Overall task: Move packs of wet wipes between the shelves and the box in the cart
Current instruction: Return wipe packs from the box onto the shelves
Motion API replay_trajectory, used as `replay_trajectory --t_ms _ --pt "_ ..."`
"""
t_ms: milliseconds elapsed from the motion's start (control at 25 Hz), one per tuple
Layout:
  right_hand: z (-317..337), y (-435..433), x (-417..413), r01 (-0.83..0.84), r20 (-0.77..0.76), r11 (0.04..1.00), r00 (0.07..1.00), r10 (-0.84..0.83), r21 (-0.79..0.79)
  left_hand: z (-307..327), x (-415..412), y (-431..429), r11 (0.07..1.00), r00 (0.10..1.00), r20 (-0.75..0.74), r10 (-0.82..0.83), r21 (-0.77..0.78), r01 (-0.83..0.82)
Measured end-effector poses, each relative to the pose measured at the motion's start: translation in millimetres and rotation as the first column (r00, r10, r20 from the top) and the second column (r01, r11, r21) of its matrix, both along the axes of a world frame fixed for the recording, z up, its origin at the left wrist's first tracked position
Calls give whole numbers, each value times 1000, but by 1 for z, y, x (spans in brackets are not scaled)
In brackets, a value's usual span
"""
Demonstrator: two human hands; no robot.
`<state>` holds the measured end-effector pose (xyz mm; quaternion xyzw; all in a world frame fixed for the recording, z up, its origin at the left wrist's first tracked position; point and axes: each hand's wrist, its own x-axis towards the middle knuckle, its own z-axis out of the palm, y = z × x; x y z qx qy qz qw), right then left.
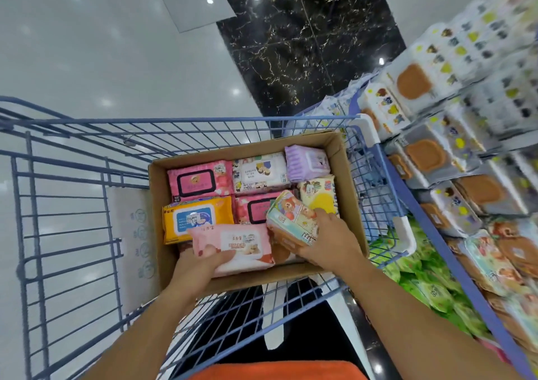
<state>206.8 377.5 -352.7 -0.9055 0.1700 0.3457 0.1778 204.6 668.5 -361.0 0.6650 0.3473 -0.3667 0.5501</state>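
Note:
A cardboard box (pixel 340 158) sits in the blue wire cart (pixel 72 193) and holds several packs of wet wipes. My left hand (pixel 201 263) grips a pale pink pack (pixel 244 245) at the box's near edge. My right hand (pixel 326 243) holds a cartoon-printed pack with an orange lid (pixel 291 219), tilted up at the box's near right. Around them lie a yellow pack (pixel 198 216), two bright pink packs (pixel 198 181), a white comic pack (pixel 259 170), a purple pack (pixel 305 163) and a pale yellow pack (pixel 318 195).
Shelves on the right (pixel 465 147) are stacked with white packs with orange lids, cartoon packs (pixel 495 263) lower down and green packs (pixel 431 286) at the bottom. The cart stands close against the shelves. Glossy floor with a black marble patch (pixel 305 39) lies ahead.

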Motion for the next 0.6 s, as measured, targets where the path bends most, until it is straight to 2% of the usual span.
replay_trajectory --t_ms 80,160,240,400,480,520,600 --pt "25 -17 8 233 -35 948 972 -231 215 16 12 3 998 996 56 -65 -7 66" --pt "54 -36 10 395 -90 828 915 -393 397 31 22 6 995 989 127 -77 -48 84" --pt "88 -61 0 514 -132 696 840 -526 502 53 35 -1 991 980 183 -75 -92 93" --pt "151 -130 -42 622 -201 548 743 -639 560 95 63 -44 967 936 308 -172 -131 221" --pt "177 -162 -69 648 -176 500 695 -698 575 117 71 -82 947 892 410 -190 -163 277" --pt "187 -178 -82 653 -154 498 681 -716 571 133 71 -105 943 868 458 -190 -161 291" --pt "198 -212 -102 633 -62 573 697 -714 521 163 66 -153 925 840 505 -200 -185 331"
